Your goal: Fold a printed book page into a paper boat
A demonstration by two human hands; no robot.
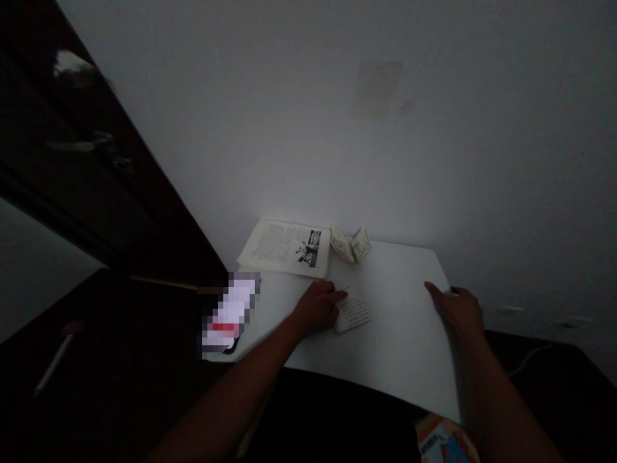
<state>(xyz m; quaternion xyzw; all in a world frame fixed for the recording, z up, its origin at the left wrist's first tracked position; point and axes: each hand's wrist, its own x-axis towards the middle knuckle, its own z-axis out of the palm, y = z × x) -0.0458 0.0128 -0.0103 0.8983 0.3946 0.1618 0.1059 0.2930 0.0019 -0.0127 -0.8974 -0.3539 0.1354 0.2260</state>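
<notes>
My left hand (319, 306) rests over the left side of a small folded piece of printed paper (355, 311) on the white table (400, 334). Its index finger lies on the paper, while the other fingers curl at the paper's left edge. At the table's right edge is my right hand (460, 312), with the thumb on top and the fingers wrapped over the side, partly hidden. Behind the small paper, against the wall, stands a folded paper shape (351, 245) with two raised points.
An open printed book (284, 249) lies at the table's back left. A phone (232, 315) with a blurred screen lies at the left edge. A dark door (96, 167) stands left, the wall (289, 116) behind. Below the front edge, a colourful printed item (446, 440) shows.
</notes>
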